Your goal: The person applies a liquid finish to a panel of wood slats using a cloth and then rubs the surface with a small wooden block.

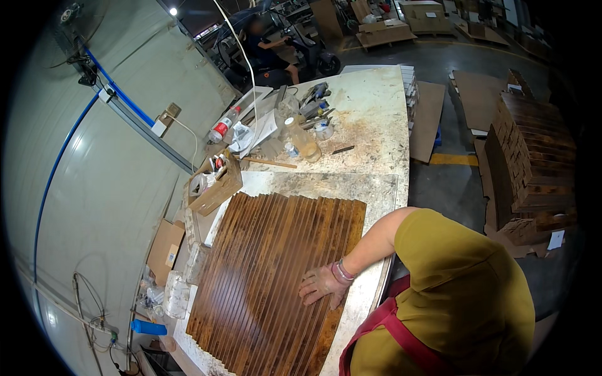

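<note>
My right hand (pixel 323 285) lies palm down with its fingers spread on dark brown wooden slats (pixel 269 269). It rests near their right side and grips nothing; a pinkish band circles the wrist. The long, narrow slats lie side by side in a wide sheet, glossy and streaked, with stepped, uneven ends. Under them is a pale, stained worktable (pixel 370 186). My left hand does not show.
An open cardboard box (pixel 216 188) with small items sits beyond the slats. Farther back are a red-labelled bottle (pixel 224 125), a jar (pixel 304 143) and scattered tools (pixel 313 103). Stacked brown boards (pixel 533 150) stand at right. A person (pixel 266 50) sits on a scooter behind.
</note>
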A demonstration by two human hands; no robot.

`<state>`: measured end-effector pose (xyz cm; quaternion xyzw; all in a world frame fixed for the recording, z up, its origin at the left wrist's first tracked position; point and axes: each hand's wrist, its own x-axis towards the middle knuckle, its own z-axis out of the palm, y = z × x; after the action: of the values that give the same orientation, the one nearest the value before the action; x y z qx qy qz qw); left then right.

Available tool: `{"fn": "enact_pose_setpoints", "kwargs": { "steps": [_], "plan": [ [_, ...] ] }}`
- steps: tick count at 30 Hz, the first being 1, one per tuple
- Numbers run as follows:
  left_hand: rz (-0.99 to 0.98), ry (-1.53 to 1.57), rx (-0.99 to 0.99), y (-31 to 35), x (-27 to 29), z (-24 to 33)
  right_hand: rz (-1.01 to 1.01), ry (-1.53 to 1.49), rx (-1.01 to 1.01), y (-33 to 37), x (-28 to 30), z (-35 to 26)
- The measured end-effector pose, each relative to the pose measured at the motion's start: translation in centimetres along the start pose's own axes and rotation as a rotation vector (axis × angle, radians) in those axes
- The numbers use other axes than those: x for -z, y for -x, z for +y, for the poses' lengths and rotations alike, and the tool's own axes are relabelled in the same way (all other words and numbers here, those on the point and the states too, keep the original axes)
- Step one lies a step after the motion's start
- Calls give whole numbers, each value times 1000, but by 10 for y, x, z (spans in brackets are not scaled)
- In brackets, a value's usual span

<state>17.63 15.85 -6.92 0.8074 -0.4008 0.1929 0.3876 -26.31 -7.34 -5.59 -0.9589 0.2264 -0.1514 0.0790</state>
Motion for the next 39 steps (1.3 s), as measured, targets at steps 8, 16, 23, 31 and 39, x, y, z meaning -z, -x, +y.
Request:
{"fn": "enact_pose_setpoints", "kwargs": {
  "steps": [8, 16, 23, 31, 39],
  "plan": [
    [-84, 16, 137, -3, -5, -49, 33, 56, 33, -9, -5, 10],
    [-275, 556, 578, -87, 70, 43, -153, 40, -109, -6, 44, -8],
    [-579, 258, -565, -1, -54, 206, -206, 212, 121, -33, 27, -11],
    [-430, -257, -322, -57, -56, 18, -302, 147, 12, -36, 40, -12],
    [-498, -27, -173, -119, -3, -12, -311, 108, -5, -37, 36, -16]
  ]
}}
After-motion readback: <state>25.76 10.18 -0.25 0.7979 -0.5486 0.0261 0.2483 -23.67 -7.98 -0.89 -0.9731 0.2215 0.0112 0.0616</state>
